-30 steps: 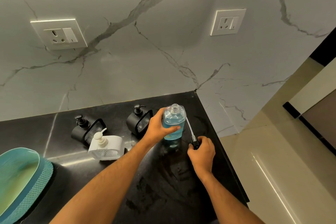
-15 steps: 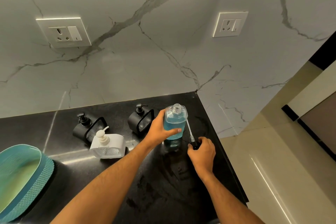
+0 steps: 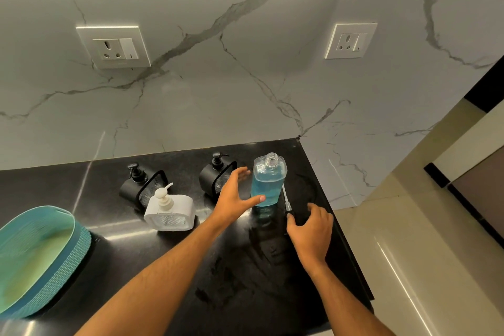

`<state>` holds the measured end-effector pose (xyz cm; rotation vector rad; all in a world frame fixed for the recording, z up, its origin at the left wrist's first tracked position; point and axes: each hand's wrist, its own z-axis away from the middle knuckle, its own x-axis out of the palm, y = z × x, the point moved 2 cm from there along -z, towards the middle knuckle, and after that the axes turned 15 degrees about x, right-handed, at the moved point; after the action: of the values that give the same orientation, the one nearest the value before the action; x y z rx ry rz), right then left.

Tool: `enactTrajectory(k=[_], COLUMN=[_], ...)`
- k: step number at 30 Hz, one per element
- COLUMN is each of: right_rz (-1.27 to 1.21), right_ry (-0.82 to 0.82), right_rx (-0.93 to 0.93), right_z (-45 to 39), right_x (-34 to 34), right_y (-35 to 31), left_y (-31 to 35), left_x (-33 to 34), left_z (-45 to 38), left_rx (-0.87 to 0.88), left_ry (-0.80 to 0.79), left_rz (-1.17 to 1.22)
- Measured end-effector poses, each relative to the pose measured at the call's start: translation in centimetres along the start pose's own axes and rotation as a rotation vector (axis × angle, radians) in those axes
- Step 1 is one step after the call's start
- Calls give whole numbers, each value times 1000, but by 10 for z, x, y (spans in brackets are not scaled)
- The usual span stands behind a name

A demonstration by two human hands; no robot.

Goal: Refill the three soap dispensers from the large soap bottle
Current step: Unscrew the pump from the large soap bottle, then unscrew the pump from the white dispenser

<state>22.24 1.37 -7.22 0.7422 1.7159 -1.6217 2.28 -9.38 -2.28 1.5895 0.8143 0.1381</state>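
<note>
— Soap bottle (image 3: 268, 183) first: where does it stand?
— Upright at the back right corner of the black table (image 3: 218, 281), neck open, blue soap filling most of it. Its pump (image 3: 287, 203) lies just to its right, the tube leaning toward the bottle, the dark head under the right hand (image 3: 309, 226).
— Is the left hand (image 3: 234, 198) holding it?
— No. Fingers are spread wide, the thumb tip at the bottle's lower front, the others apart from it on the left. I read that as a hand steadying or just leaving it, holding nothing.
— And the right?
— Loosely curved over the pump head, fingers relaxed; it looks like resting rather than gripping.
— Why is the pump off?
— Probably so the soap can be poured from the bare neck.
— The three dispensers?
— Left of the bottle, all with pumps still on: a black dispenser (image 3: 141, 185) at the back, a second black dispenser (image 3: 216, 176) just beside the left hand, a white dispenser (image 3: 169, 211) nearer the front. Each needs opening before any pour.
— Anything else?
— A teal basket (image 3: 41, 259) at the left edge, well apart.
</note>
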Motion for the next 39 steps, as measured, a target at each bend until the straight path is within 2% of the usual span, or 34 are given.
enactTrajectory(k=[4,9,18,27,34,39], right_rz=[-131,-306,-379,-318,-256,-239], right_ry=[90,-82,-334,-495,-649,-647], right_rx=[-164,-353,-380,-366,-300,-321], right_z=[20,63,117,151,149,146], right_x=[-18,-17,29,75,96,99], right_y=[-10,-37,-97,-143,-170,-178], left_y=[10,16,-14,-42,-64,-76], left_x=[-12,-39,-103,-160,-178,-178], left_z=[33,89,168,187,159,142], left_rx=[41,85,-16,-90,-112,-62], left_ry=[43,123,299,431,374,272], left_rz=[-24,-29,-110,-177,-129,-114])
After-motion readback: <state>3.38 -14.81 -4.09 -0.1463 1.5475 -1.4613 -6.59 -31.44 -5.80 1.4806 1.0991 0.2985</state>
